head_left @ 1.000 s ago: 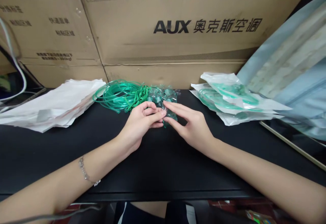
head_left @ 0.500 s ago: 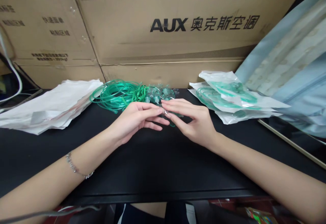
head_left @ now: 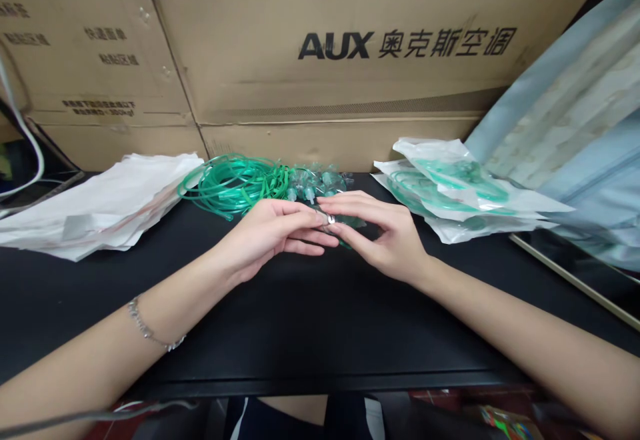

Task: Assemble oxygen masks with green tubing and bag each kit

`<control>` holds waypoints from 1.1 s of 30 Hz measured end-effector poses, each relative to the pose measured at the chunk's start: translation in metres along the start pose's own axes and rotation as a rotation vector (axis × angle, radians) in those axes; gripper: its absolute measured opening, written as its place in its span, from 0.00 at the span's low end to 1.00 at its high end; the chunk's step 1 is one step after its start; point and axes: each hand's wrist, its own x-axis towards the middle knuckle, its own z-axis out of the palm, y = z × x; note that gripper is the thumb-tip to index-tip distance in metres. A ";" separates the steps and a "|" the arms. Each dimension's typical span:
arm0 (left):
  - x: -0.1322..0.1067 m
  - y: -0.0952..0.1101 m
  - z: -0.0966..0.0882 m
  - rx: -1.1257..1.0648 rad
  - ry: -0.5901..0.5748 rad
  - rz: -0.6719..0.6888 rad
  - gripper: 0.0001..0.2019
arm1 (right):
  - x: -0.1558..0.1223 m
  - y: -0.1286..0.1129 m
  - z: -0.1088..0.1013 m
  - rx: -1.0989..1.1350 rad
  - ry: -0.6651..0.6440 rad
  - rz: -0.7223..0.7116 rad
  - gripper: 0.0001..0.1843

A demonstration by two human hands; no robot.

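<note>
My left hand (head_left: 270, 235) and my right hand (head_left: 387, 237) meet over the middle of the table. Between their fingertips is a clear greenish oxygen mask (head_left: 356, 222), mostly hidden by my fingers. A small shiny metal nose clip (head_left: 331, 219) shows on it. Thumb and forefinger of my left hand pinch its left side, the other fingers stretched out beneath. My right thumb and fingers close on the clip from the right. Just behind lie coiled green tubes (head_left: 225, 185) with green straps, beside a heap of more clear masks (head_left: 320, 179).
White flat pouches (head_left: 115, 193) are stacked at the left. Several filled clear-and-white packets (head_left: 450, 190) with green tubing are piled at the right. A large cardboard box (head_left: 350, 93) stands along the back of the black table (head_left: 310, 333). A pale blue curtain (head_left: 580, 127) hangs at the right.
My fingertips and the mask have shifted slightly right, and more of the metal clip and the mask shows. The camera view has shifted a little.
</note>
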 end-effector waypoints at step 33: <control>-0.001 -0.001 0.003 0.210 0.014 0.047 0.07 | 0.006 0.006 -0.008 0.194 -0.102 0.178 0.14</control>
